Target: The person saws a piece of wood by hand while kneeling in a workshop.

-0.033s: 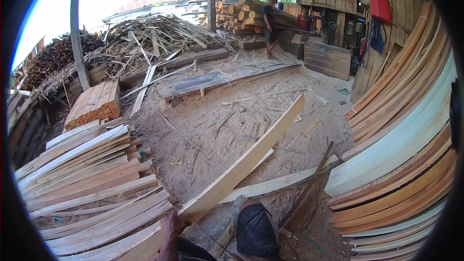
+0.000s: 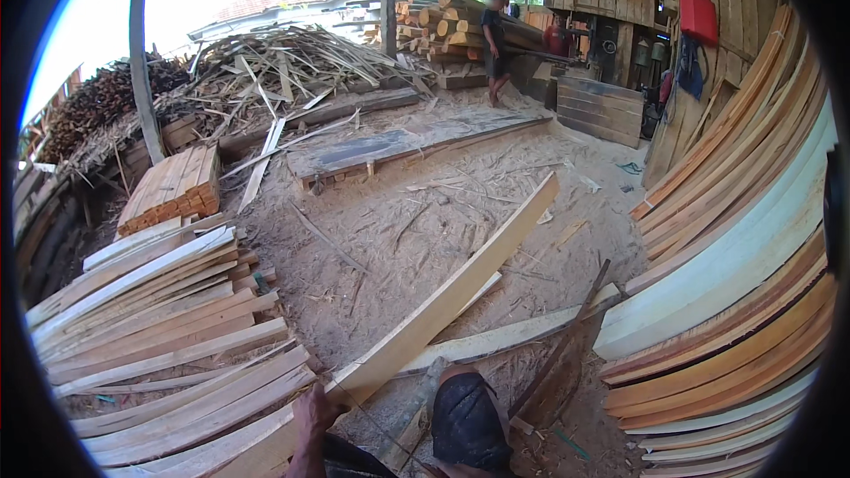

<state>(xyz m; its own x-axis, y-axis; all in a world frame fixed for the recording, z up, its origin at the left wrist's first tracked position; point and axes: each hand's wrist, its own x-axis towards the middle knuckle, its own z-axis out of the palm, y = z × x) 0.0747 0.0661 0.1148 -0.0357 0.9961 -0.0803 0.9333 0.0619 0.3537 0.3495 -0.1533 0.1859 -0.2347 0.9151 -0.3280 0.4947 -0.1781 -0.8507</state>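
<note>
— Holding what in the left hand (image 2: 314, 412)?
— Closed on the edge of a long pale board (image 2: 447, 296), set aslant from the lower left over sawdust-strewn ground (image 2: 381, 221).
— Doing what with the right hand (image 2: 456, 473)?
— Showing barely at the lower edge; cannot tell whether open or closed.
— Flanked by what?
— By a board stack (image 2: 199, 312) at left, another stack (image 2: 730, 257) at right.

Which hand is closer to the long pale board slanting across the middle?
Left, as far as this shows. The left hand is gripping the near part of the long pale board. The right hand can't be clearly made out, so I can't place it.
</note>
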